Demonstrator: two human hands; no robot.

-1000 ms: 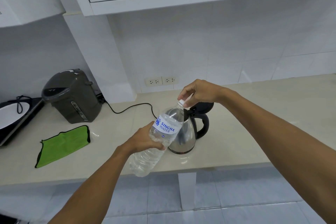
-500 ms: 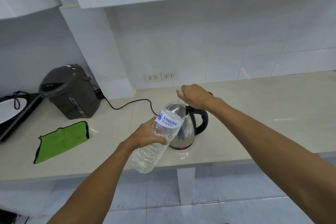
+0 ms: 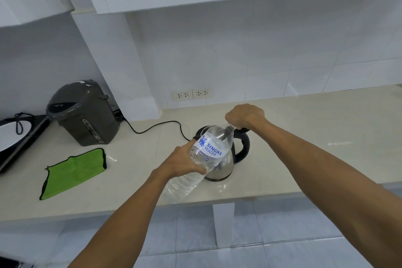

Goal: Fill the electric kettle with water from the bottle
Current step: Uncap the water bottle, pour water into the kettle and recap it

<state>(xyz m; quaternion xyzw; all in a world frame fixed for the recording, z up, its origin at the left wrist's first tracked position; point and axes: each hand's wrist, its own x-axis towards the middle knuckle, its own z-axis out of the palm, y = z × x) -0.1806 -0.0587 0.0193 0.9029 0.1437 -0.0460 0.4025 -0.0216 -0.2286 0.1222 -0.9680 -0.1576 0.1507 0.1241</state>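
The left hand (image 3: 185, 162) grips the tilted bottle (image 3: 200, 159) in front of the kettle (image 3: 226, 159) on the table (image 3: 304, 137); the right hand (image 3: 244, 115) fingers clench its cap end.

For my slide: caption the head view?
Left hand holds water bottle while right hand grips its cap above the kettle.

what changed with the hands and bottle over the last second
The right hand went from pinching the cap with its fingertips to closing over the top of the bottle in a fist, as if twisting it. The left hand kept its grip on the bottle's middle, tilted as before in front of the kettle. The kettle, green cloth and grey water boiler stayed put.
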